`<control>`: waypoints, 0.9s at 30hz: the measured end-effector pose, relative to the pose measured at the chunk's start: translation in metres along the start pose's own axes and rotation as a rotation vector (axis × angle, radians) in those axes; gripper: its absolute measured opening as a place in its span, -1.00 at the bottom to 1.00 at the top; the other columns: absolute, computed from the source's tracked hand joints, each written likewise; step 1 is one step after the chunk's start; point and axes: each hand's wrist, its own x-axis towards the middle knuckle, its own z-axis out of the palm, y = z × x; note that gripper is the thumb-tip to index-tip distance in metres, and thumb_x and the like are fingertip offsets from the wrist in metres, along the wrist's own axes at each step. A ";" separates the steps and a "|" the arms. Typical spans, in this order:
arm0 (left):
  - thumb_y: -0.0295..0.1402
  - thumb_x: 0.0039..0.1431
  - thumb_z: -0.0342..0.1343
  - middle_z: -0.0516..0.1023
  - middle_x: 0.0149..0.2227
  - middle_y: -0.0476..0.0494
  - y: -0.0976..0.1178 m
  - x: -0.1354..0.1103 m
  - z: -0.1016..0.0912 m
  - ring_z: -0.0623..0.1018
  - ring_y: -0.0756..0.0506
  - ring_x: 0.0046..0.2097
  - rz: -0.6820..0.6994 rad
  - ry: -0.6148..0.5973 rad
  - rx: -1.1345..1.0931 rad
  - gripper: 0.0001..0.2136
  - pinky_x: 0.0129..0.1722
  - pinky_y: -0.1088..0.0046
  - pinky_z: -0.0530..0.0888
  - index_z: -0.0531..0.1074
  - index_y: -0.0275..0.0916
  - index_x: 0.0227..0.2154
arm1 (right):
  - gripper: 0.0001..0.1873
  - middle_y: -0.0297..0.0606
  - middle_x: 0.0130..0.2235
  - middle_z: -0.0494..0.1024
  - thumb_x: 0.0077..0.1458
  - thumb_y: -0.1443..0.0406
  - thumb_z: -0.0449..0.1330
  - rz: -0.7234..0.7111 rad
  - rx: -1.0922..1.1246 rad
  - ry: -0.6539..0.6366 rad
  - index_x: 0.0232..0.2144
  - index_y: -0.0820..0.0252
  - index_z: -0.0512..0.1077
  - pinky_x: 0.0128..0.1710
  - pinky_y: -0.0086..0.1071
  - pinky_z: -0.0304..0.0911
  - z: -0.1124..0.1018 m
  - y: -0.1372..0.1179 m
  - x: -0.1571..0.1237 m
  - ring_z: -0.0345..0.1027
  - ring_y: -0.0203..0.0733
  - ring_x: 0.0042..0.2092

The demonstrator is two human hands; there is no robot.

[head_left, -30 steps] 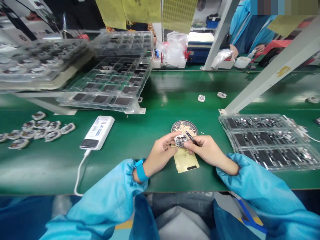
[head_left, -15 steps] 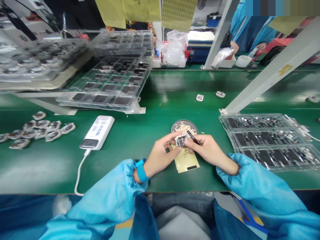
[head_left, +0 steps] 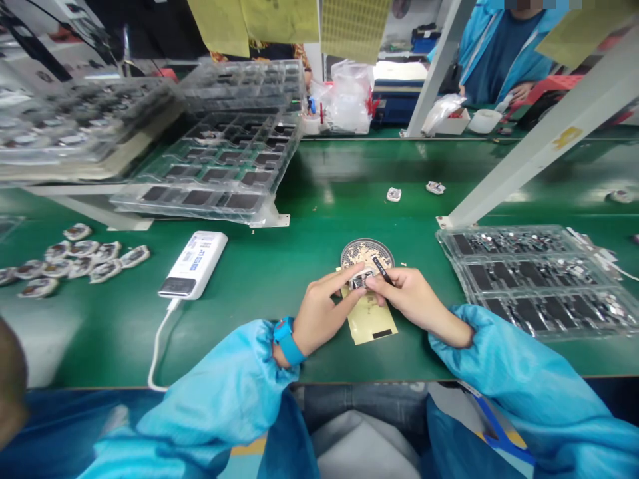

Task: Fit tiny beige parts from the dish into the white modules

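Between the fingers of my left hand [head_left: 324,313] is a small white-rimmed electronic module [head_left: 360,279], tilted, with dark and silvery parts on its face. My right hand [head_left: 407,293] is closed around black tweezers [head_left: 382,270] with pale print on their upper end; their tips are hidden. Its fingertips also touch the module's right edge. Just beyond both hands lies a round dark dish [head_left: 367,243] strewn with tiny beige bits. Under the hands is a yellow sheet [head_left: 372,326] with a black strip near its lower edge.
Left are several similar modules [head_left: 80,249] and a white power bank [head_left: 194,265] with a cable. Clear trays [head_left: 200,176] rest on a rack; another parts tray [head_left: 534,279] lies right, near a slanted post [head_left: 519,140]. Two modules sit farther back. Opposite is a person in blue [head_left: 509,60].
My left hand has turned slightly, tilting the module. The two modules farther back have shifted a little left. A blurred dark rounded shape has appeared at the left edge; the person opposite has moved.
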 end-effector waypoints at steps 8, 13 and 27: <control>-0.27 0.10 0.35 0.65 -0.05 -0.18 -0.006 0.004 0.003 0.62 -0.16 -0.10 -0.248 -0.073 -0.469 -0.53 -0.09 0.32 0.57 0.54 -0.19 0.10 | -0.60 -0.30 -0.30 0.53 -0.08 0.10 0.48 -0.159 0.087 0.218 -0.32 0.13 0.40 -0.26 -0.35 0.35 0.007 0.004 0.000 0.40 -0.22 -0.29; -0.27 0.06 0.39 0.64 -0.01 -0.21 -0.007 0.005 0.005 0.61 -0.22 0.01 -0.270 -0.060 -0.533 -0.53 0.05 0.24 0.56 0.56 -0.21 0.06 | -0.63 -0.29 -0.28 0.54 -0.02 0.15 0.45 -0.188 0.234 0.167 -0.23 0.13 0.43 -0.18 -0.34 0.40 0.010 0.007 0.001 0.45 -0.21 -0.22; -0.36 0.11 0.35 0.59 0.02 -0.21 -0.008 0.005 0.007 0.59 -0.21 0.02 -0.182 -0.046 -0.577 -0.66 0.06 0.23 0.55 0.61 -0.15 -0.02 | -0.72 -0.25 -0.26 0.60 0.05 0.20 0.39 -0.205 0.101 0.242 -0.19 0.18 0.54 -0.23 -0.34 0.40 0.018 0.008 -0.003 0.47 -0.20 -0.25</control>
